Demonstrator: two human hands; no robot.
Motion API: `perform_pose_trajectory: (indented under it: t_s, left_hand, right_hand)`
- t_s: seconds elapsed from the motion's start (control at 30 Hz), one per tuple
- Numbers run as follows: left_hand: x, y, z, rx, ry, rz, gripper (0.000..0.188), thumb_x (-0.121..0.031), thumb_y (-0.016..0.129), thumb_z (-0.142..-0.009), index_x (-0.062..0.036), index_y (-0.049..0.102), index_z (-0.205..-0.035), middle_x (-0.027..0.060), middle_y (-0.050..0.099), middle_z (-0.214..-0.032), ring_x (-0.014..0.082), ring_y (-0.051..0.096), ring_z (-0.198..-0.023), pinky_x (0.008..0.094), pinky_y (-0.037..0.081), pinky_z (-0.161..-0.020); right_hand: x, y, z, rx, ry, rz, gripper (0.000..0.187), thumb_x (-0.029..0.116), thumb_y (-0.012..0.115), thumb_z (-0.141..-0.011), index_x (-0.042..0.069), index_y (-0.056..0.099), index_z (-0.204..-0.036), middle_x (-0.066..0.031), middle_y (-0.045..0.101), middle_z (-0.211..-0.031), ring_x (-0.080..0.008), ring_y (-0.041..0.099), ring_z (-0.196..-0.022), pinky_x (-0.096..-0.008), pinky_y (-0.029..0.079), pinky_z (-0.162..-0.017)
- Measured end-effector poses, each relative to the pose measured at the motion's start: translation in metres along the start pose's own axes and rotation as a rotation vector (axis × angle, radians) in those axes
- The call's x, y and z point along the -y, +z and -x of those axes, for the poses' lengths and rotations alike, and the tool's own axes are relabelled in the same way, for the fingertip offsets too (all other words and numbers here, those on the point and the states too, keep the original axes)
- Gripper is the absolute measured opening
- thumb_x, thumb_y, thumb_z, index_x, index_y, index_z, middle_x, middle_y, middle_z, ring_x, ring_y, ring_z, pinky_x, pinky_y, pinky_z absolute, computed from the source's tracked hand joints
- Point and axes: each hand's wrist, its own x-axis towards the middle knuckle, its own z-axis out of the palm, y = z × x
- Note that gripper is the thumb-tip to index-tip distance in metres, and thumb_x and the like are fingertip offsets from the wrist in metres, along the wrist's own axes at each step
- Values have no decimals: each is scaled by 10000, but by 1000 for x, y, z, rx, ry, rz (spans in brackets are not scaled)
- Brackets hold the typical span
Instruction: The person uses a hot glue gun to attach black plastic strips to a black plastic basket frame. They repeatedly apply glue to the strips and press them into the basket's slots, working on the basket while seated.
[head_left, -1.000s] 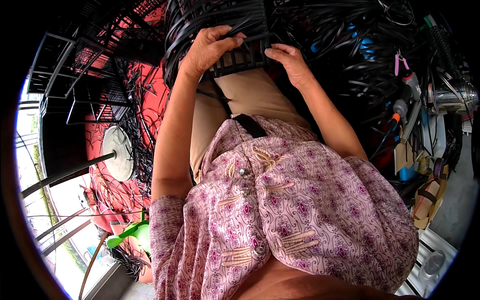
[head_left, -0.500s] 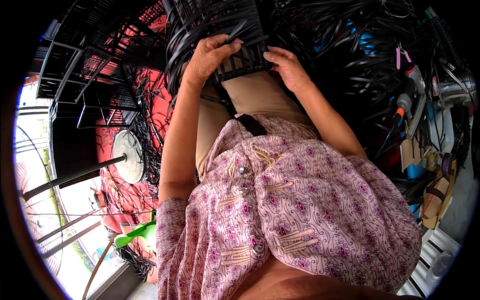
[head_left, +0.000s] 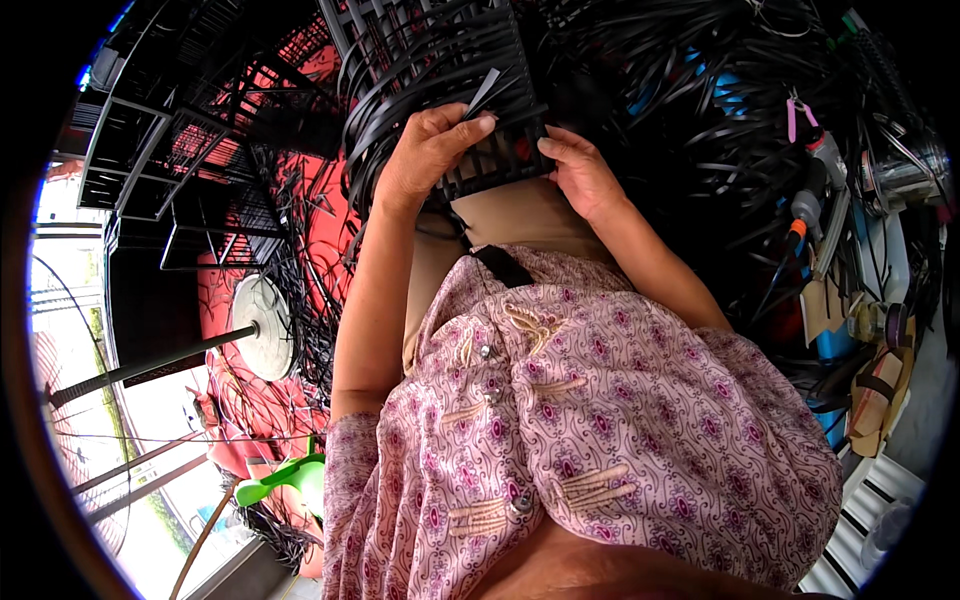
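Note:
A black frame (head_left: 492,178), partly woven with flat black strips, rests across my lap. At its left side my left hand (head_left: 430,158) is closed, thumb against the forefinger, on a flat black strip (head_left: 484,90) whose pale-shining end sticks up past the fingers. Many loose strip ends (head_left: 385,95) curve out around that hand. My right hand (head_left: 584,175) grips the frame's right edge between thumb and fingers, near the corner closest to me. The fingertips on the underside of the frame are hidden.
Bundles of black strips (head_left: 620,60) lie beyond and to the right. Hand tools, among them a grey one with an orange collar (head_left: 797,228), lie at right. Black racks (head_left: 135,150), a round pale base with a pole (head_left: 262,328) and a green plastic piece (head_left: 285,484) stand left, over red flooring.
Both hands and the frame sit slightly lower in the picture, and the surroundings have shifted a little too. The strip end by my left hand now points more upright.

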Motion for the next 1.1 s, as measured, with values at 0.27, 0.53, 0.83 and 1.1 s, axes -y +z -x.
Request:
perform_pose_trajectory:
  t_s: [0.27, 0.53, 0.83, 1.1]
  left_hand:
    - [16, 15, 16, -61, 101, -238, 251, -229, 719, -860, 16, 667, -838, 51, 629, -672, 104, 538, -554, 276, 436, -528]
    - [10, 34, 15, -260, 98, -584, 308, -253, 763, -776, 41, 698, -837, 156, 615, -599, 233, 572, -526, 363, 475, -578]
    - [5, 42, 18, -316, 4, -495, 244, -218, 739, -793, 21, 687, -793, 17, 527, -553, 70, 438, -548, 291, 394, -527]
    - [11, 43, 12, -363, 81, -650, 296, -263, 758, -772, 24, 693, -807, 114, 591, -576, 149, 535, -522, 334, 447, -550]
  right_hand:
    - [-4, -9, -2, 1, 33, -35, 339, 90, 710, -859, 48, 648, -1189, -66, 691, -1088, -178, 650, -1013, -363, 540, -848]
    - [13, -16, 7, 138, 70, 83, 443, 143, 674, -838, 43, 624, -1266, -33, 673, -1134, -141, 598, -1013, -307, 461, -859]
    - [14, -14, 4, 92, 54, 125, 442, 183, 707, -839, 23, 634, -1244, -45, 683, -1080, -142, 604, -960, -300, 465, -830]
    - [19, -8, 5, -8, 1, 273, 443, 226, 747, -846, 15, 643, -1220, -51, 689, -1039, -139, 621, -922, -310, 493, -788]
